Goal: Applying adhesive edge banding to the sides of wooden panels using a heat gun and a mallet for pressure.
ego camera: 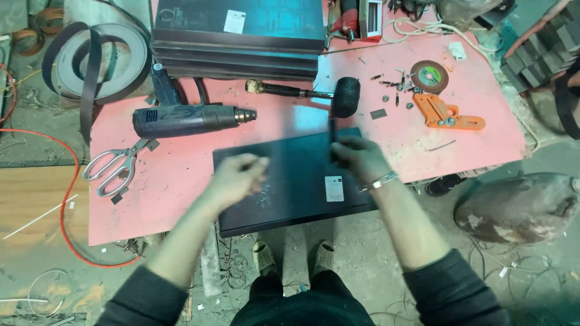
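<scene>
A dark rectangular panel [296,199] with a small white label lies at the near edge of a pink table [175,181], overhanging it. My left hand [237,180] hovers over the panel's left part, blurred, fingers curled; whether it pinches something small I cannot tell. My right hand [360,158], wearing a metal bracelet, is closed on a thin dark tool [332,130] that stands upright on the panel's far edge. Small pale specks lie on the panel between my hands.
A black rubber mallet [345,96], a dark blue heat gun [187,119] and scissors [112,169] lie on the table. A stack of dark panels [238,42] sits at the back. An orange jig [444,113], a cutting disc [429,76] and loose screws lie right. Banding coil at left.
</scene>
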